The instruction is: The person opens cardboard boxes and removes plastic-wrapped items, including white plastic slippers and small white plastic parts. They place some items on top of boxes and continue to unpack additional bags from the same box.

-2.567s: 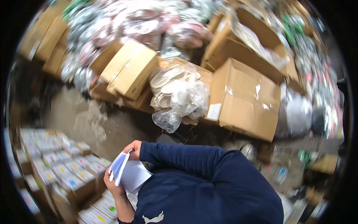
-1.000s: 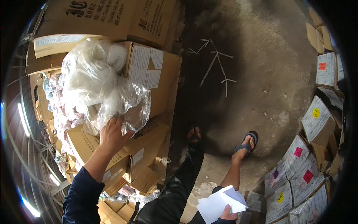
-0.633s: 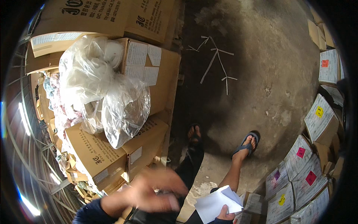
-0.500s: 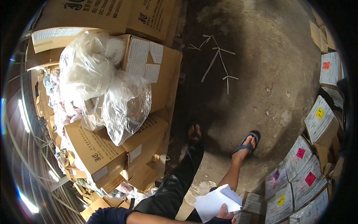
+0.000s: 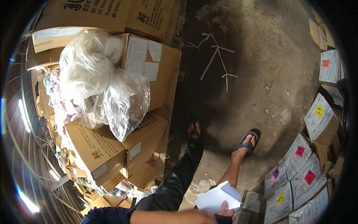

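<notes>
A small sheaf of white paper sheets [image 5: 214, 199] is in my right hand [image 5: 226, 210], low in the view. The thumb lies over the sheets, and the other fingers are mostly hidden. From the lower left my left forearm, in a dark blue short sleeve, reaches across in front of me. My left hand [image 5: 207, 217] is at the bottom edge, close below the papers; its fingers are out of sight. Beside it, just under the right thumb, is a dark item [image 5: 223, 218], perhaps a wrist covering, which I cannot make out.
On the left are stacked brown cartons [image 5: 97, 149] with a bundle of clear plastic bags [image 5: 89, 71] on top. Labelled boxes [image 5: 298, 160] with coloured stickers line the right. Pale strips [image 5: 220, 59] lie on the concrete floor [image 5: 261, 93], and my sandalled feet stand there.
My left forearm has moved right, bringing its hand close to the right hand. The papers have shifted slightly up, still in the right hand.
</notes>
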### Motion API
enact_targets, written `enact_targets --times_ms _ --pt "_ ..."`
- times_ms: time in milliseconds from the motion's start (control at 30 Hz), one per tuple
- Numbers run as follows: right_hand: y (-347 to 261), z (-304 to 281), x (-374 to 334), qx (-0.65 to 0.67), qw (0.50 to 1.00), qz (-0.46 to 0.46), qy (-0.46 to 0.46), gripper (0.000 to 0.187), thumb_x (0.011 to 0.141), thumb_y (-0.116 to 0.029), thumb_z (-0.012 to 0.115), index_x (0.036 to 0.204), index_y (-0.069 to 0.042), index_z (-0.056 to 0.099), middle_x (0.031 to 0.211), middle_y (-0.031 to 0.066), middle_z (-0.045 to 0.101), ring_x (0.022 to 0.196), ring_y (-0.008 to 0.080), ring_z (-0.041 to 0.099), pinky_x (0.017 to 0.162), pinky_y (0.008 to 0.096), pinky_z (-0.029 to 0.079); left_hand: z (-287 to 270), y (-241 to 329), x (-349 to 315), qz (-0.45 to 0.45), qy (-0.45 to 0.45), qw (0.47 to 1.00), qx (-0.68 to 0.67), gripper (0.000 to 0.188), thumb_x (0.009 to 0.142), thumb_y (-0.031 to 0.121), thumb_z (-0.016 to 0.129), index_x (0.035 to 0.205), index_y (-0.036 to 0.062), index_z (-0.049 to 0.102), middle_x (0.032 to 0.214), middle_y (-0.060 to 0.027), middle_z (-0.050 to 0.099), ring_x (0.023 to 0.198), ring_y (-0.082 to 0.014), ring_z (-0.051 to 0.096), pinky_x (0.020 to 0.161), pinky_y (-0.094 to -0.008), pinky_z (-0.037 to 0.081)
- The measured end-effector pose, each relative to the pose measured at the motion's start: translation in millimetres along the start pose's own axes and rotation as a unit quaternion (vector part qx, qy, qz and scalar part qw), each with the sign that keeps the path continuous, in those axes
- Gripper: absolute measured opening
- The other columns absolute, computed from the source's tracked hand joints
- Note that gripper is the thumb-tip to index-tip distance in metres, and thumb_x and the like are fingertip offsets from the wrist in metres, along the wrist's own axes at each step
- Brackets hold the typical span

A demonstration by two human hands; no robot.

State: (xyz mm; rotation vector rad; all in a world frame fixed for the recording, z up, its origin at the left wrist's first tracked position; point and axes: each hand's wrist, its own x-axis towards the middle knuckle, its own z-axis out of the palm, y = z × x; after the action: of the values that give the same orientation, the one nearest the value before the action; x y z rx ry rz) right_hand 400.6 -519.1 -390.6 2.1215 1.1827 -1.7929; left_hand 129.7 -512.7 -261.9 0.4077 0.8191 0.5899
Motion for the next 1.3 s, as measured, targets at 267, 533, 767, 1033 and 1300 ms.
enact_targets --times_ms 267,533,767,1033,1300 --pt "0.2 -2.3 0.7 -0.004 1.000 0.004 0.001 0.041 0.090 -0.012 0.056 0.127 0.006 0.054 0.115 0.0162 0.065 0.101 0.0255 0.064 0.089 0.0376 0.050 -1.0 -148.1 -32.8 -0.476 0.157 0.811 0.302 0.086 0.086 0.060 0.059 0.151 0.0112 0.029 0.157 -0.0233 0.020 0.140 -0.0488 0.025 0.106 -0.0657 0.032" --pt "1.8 3.1 0.3 0.008 1.000 0.012 0.010 0.040 0.091 -0.012 0.055 0.127 0.006 0.054 0.114 0.0163 0.066 0.100 0.0254 0.065 0.089 0.0374 0.050 -113.9 -83.8 -2.3 -0.230 0.351 0.705 0.572 0.076 0.084 0.048 0.064 0.145 0.0081 0.041 0.156 -0.0206 0.025 0.145 -0.0413 0.019 0.114 -0.0645 0.014" --pt "8.4 -3.2 -5.1 0.033 0.999 0.010 0.016 0.039 0.092 -0.012 0.055 0.126 0.007 0.054 0.113 0.0164 0.066 0.099 0.0253 0.065 0.088 0.0373 0.050 -265.3 18.7 -143.7 -0.412 0.311 0.432 0.739 0.066 0.082 0.039 0.065 0.137 0.0052 0.051 0.151 -0.0165 0.035 0.141 -0.0355 0.029 0.115 -0.0668 0.003" --pt "-17.3 0.9 -11.6 0.009 0.999 0.019 -0.027 0.034 0.093 -0.011 0.052 0.122 0.007 0.058 0.108 0.0158 0.068 0.096 0.0247 0.066 0.085 0.0362 0.051 -241.3 -10.6 -196.5 -0.551 0.327 0.392 0.660 0.105 0.077 0.063 0.065 0.148 -0.0052 0.030 0.156 -0.0234 0.021 0.146 -0.0364 0.017 0.117 -0.0604 -0.002" --pt "-27.0 4.6 -11.8 -0.069 0.998 0.009 -0.012 0.033 0.093 -0.012 0.053 0.119 0.007 0.060 0.107 0.0155 0.069 0.093 0.0240 0.066 0.083 0.0360 0.051 -250.2 -5.7 -188.2 -0.602 0.270 0.393 0.641 0.107 0.082 0.070 0.054 0.150 -0.0057 0.024 0.155 -0.0254 0.024 0.147 -0.0386 0.012 0.115 -0.0643 -0.004"
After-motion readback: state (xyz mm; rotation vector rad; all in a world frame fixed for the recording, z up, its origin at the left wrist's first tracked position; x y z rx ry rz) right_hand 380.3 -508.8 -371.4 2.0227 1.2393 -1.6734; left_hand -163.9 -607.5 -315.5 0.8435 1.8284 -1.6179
